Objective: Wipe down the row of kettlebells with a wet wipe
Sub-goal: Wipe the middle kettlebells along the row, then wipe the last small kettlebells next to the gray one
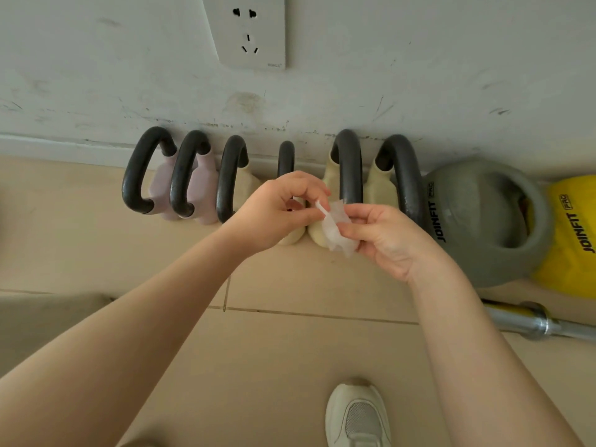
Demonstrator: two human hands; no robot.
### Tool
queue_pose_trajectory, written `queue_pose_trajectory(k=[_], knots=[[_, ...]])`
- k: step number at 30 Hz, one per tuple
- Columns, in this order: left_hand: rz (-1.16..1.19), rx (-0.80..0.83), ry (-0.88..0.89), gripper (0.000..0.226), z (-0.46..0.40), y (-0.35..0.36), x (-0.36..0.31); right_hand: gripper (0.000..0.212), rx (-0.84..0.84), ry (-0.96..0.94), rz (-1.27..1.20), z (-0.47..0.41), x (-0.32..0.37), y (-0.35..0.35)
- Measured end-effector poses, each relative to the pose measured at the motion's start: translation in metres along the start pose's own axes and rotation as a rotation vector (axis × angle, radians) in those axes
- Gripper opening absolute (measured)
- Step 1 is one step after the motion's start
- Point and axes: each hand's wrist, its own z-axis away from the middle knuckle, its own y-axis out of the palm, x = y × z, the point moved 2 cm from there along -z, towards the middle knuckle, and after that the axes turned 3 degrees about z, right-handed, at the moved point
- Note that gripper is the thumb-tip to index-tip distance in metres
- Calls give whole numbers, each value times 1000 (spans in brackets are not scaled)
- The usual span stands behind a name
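Both hands raised above kettlebell row (225,179) along wall (419,75). Wet wipe (335,229) bunched between hands. Left hand (283,208) pinches wipe's upper corner, thumb against fingertips. Right hand (383,240) grips crumpled lower part, fingers curled. Wipe clear of kettlebells.

"joinfit pro" runs along the grey kettlebell (477,221) and yellow kettlebell (571,240).

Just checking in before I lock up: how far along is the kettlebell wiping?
Barely started. Both the left hand and right hand hold the wet wipe crumpled above the row, touching no kettlebell. The pink kettlebells through the grey one all seem left.
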Motion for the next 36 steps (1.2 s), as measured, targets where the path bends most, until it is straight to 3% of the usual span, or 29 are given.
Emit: queue_pose_trajectory(k=[4,8,9,11,14,16,19,25,27,29,31,32,34,36], knots=[[74,67,-21,25,-4,-2,0,7,-41,25,55,2,-3,-16],[45,73,-74,31,-9,1,10,14,22,-62,-298,3,-6,-23],[12,67,-84,31,-10,4,13,13,-28,-59,-401,4,-7,-23],[-44,61,-120,34,-13,12,19,10,-325,-8,-443,7,-11,-28],[1,-51,-241,38,-21,24,23,19,-833,-85,69,17,-10,-37],[49,-132,-335,30,-29,31,22,22,-935,-193,360,18,-5,-34],[128,-204,-425,26,-40,41,22,15,-951,-276,583,8,-2,-24],[211,-228,-474,31,-46,47,27,17,-725,-294,519,-4,-4,3],[207,-220,-476,31,-47,47,27,28,-681,-248,237,-3,-11,5],[213,-232,-465,29,-46,46,27,34,-639,-69,-241,-5,-17,-1],[224,-251,-451,27,-46,47,27,28,-637,82,-565,-5,-21,-9],[230,-256,-448,26,-45,47,28,21,-649,121,-588,-6,-21,-11],[234,-257,-448,25,-45,48,28,8,-691,91,-369,-8,-19,-12],[219,-247,-447,26,-46,47,28,16,-709,-22,-168,-10,-18,-9]])
